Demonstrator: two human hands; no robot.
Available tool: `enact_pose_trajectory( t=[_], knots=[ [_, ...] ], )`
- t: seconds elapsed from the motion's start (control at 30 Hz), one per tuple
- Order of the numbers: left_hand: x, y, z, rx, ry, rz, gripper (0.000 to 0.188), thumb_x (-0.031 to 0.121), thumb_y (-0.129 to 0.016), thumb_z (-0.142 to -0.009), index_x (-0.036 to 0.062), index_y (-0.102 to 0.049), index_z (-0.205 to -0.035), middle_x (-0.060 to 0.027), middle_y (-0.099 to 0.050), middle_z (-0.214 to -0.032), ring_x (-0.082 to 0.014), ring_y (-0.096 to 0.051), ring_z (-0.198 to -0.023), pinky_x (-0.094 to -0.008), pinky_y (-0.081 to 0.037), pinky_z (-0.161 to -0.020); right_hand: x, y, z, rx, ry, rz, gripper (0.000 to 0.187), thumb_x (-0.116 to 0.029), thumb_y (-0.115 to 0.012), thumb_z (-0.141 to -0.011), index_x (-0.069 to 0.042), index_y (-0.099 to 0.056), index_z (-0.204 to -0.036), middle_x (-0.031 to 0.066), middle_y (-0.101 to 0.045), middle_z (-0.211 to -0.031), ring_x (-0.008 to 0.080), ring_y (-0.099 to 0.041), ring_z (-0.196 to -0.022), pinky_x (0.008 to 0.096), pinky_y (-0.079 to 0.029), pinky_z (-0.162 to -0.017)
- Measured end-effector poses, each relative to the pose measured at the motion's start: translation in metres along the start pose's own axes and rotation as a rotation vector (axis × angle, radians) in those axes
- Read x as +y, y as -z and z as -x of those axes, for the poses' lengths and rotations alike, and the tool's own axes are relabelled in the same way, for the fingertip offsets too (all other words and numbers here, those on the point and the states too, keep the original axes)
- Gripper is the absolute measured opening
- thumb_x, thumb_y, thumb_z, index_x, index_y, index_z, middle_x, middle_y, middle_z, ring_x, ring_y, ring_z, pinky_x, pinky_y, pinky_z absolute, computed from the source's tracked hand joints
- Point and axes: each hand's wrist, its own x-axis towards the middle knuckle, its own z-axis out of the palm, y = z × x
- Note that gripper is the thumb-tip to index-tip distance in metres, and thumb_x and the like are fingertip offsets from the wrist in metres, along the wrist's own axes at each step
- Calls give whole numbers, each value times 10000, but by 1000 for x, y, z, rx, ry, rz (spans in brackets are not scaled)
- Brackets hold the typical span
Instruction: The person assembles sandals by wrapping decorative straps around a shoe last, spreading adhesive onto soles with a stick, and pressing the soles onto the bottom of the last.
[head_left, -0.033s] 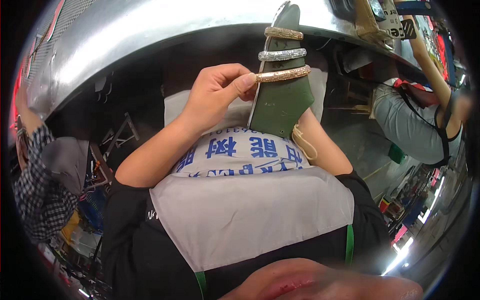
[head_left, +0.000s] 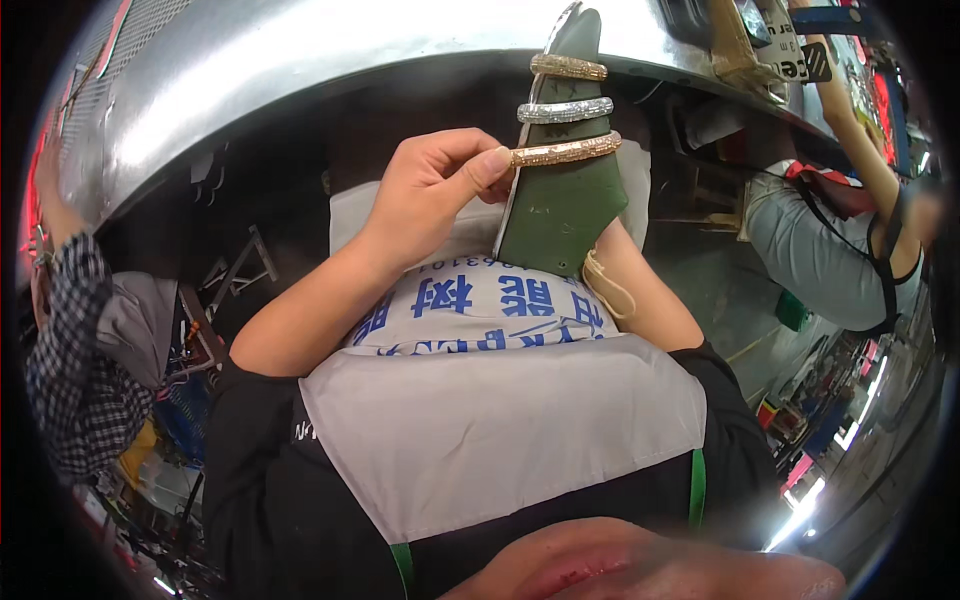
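A green, flat-faced tapered form [head_left: 562, 215] stands tilted before my chest, its narrow tip upward. Three bangles sit around it: a gold one [head_left: 568, 67] near the top, a silver one [head_left: 565, 110] below, and a wider-set gold bangle [head_left: 570, 151] lowest. My left hand [head_left: 435, 185] is closed, thumb and index finger pinching the left end of that lowest gold bangle. The fingers of my right hand are hidden behind the green form; only the wrist and right forearm [head_left: 645, 280] show. A cream cord loop [head_left: 612, 292] hangs beside the right wrist.
A shiny metal worktable [head_left: 340, 55] curves across the far side, with a cardboard box [head_left: 738, 50] at its right. Co-workers sit at both sides: a checked sleeve [head_left: 75, 300] at left, grey trousers [head_left: 825, 250] at right. A grey apron [head_left: 510, 420] covers my front.
The co-worker's arm at left has shifted slightly. The green form has tipped very slightly; my left hand keeps its pinch on the lowest gold bangle.
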Motion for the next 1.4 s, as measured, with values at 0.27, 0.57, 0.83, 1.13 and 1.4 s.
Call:
enact_pose_trajectory(
  t=[0.27,0.57,0.83,1.13,1.4],
  knots=[
    [1,6,25,34,31,131,201,159,-583,-938,-22,-663,-902,-55,-639,-786,-120,-597,-736,-260,-498,-691,13,-17,7,-85,108,124,252,-233,-570,-935,-49,-563,-1107,76,-622,-956,189,-624,-827,318,-532,-708],
    [-39,-4,35,-225,-55,4,1183,145,-882,-578,46,-132,-1489,-141,-423,-1313,-268,-432,-1233,-367,-415,-988,49,-27,42,-711,-54,-205,262,-260,-529,-951,-49,-527,-1106,77,-573,-1005,223,-583,-896,405,-501,-777],
    [130,143,142,434,-666,360,1089,574,-611,-839,97,115,-1496,-271,-80,-1525,-364,-45,-1437,-537,-79,-1137,119,-19,82,-734,-25,-306,308,-295,-485,-954,-50,-506,-1140,91,-529,-1061,267,-532,-960,508,-446,-833],
    [2,31,329,-73,-34,362,658,162,-707,-804,34,-397,-1369,-179,-571,-1227,-264,-594,-1104,-413,-509,-937,253,-158,230,304,78,142,332,-215,-536,-958,-23,-530,-1229,85,-613,-1124,160,-592,-1008,316,-472,-902],
    [-84,75,393,-460,-207,756,634,561,-592,-855,128,-465,-1301,-239,-475,-1185,-364,-478,-1119,-522,-497,-883,325,-152,282,116,310,465,261,-256,-696,-869,-9,-706,-954,24,-676,-827,59,-598,-747,199,-482,-653]
  ],
)
